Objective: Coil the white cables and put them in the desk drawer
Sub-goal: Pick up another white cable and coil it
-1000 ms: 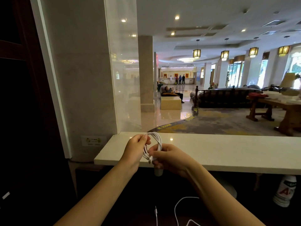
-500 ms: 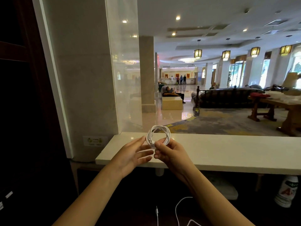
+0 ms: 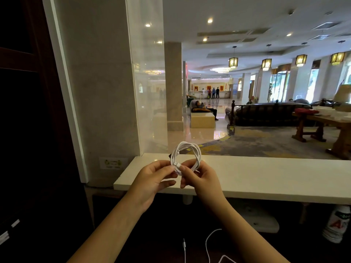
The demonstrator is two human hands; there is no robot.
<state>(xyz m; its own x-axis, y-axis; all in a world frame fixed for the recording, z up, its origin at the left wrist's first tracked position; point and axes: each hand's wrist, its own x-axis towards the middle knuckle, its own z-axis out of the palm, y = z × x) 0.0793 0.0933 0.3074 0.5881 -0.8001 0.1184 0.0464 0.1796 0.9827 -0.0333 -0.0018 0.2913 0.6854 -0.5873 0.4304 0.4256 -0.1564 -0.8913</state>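
A coiled white cable (image 3: 187, 155) is held upright as a small ring above the pale counter ledge (image 3: 266, 179). My left hand (image 3: 152, 182) pinches the coil's lower left, close to its plug end. My right hand (image 3: 202, 179) grips the coil's bottom right with thumb and fingers. A second white cable (image 3: 208, 245) lies loose on the dark desk surface below my forearms, one thin end (image 3: 183, 245) beside it. No drawer shows in this view.
A glass pane (image 3: 146, 92) rises behind the ledge, with a lobby beyond. A white bottle (image 3: 337, 226) stands under the ledge at the right. A pale flat box (image 3: 260, 221) sits under the ledge. Dark wood panelling (image 3: 28, 130) fills the left.
The coil went from sideways between my hands to an upright ring lifted above the ledge. My left hand opened half a second ago and now pinches the coil again.
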